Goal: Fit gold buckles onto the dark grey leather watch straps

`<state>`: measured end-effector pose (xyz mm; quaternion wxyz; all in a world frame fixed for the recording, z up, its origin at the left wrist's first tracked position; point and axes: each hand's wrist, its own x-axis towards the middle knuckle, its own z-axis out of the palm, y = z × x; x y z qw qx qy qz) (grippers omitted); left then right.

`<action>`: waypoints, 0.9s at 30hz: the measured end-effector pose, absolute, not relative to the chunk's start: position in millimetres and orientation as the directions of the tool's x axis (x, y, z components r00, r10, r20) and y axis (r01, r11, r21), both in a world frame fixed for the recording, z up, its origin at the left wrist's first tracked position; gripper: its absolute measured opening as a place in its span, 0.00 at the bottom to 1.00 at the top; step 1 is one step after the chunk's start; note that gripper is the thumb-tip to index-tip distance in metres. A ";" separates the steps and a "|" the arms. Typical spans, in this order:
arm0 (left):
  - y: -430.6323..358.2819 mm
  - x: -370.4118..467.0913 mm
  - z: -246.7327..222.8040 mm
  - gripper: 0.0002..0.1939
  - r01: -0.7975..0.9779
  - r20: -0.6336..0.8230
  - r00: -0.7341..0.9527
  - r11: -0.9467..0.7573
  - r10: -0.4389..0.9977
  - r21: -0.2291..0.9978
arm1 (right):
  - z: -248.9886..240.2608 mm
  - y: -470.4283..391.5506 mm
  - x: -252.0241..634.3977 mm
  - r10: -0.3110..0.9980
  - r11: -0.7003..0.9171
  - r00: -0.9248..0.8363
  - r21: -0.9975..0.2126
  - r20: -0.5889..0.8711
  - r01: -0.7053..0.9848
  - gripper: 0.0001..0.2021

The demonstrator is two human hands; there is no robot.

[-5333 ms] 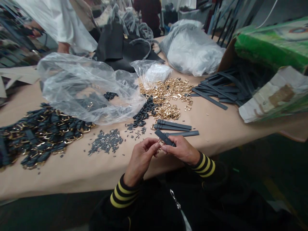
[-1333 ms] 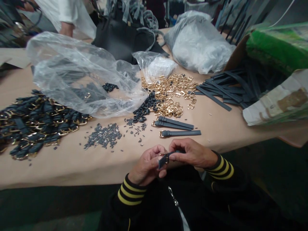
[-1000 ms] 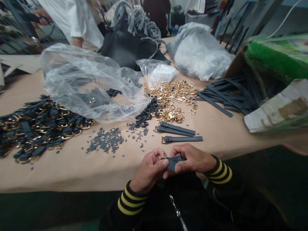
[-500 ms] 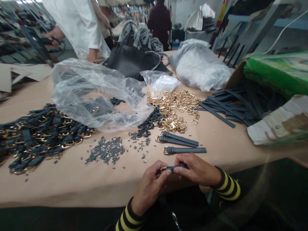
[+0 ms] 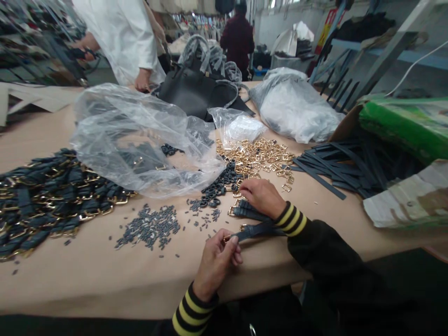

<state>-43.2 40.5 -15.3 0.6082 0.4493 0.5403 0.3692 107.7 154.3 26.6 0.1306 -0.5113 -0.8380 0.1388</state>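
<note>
My left hand [image 5: 217,261] pinches a dark leather strap [image 5: 244,234] at its gold buckle end, low over the table's front edge. The strap reaches right, under my right wrist. My right hand [image 5: 263,198] is over the near edge of the gold buckles [image 5: 264,156], beside the dark strap loops [image 5: 219,184]. Its fingers are curled together, and what they hold, if anything, is hidden. Just below it, buckled straps [image 5: 247,211] lie partly covered by my hand and sleeve. Small dark pieces [image 5: 149,226] are heaped to the left.
A large heap of buckled straps [image 5: 52,200] covers the left side. A clear plastic bag [image 5: 140,135] lies behind it. Loose straps [image 5: 332,163] spill from a box on the right. Behind are a black handbag [image 5: 191,88] and a person in white [image 5: 122,37].
My right hand has let go of the strap and moved up and left to the edge of the buckles and loops. My left hand still holds the buckle end.
</note>
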 end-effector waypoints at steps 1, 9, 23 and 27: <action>41.4 -43.8 -16.9 0.12 0.024 -0.327 0.132 0.326 0.936 0.945 | 25.2 163.6 99.2 0.890 0.451 -0.451 -0.267 0.065 0.852 0.10; 43.3 -44.0 -21.7 0.12 -0.059 -0.332 0.109 0.340 0.937 0.939 | 8.8 193.8 73.5 0.873 0.477 -0.487 -0.146 -0.033 0.866 0.08; 34.4 -36.3 -12.9 0.10 -0.080 -0.254 -0.010 0.252 0.967 0.964 | 37.8 75.3 123.0 0.897 0.282 -0.440 -0.829 0.049 0.483 0.04; 25.3 -27.3 -3.8 0.09 -0.013 -0.209 -0.004 0.209 0.978 0.978 | 15.1 55.1 132.1 0.945 0.045 -0.313 -0.910 -0.095 0.411 0.07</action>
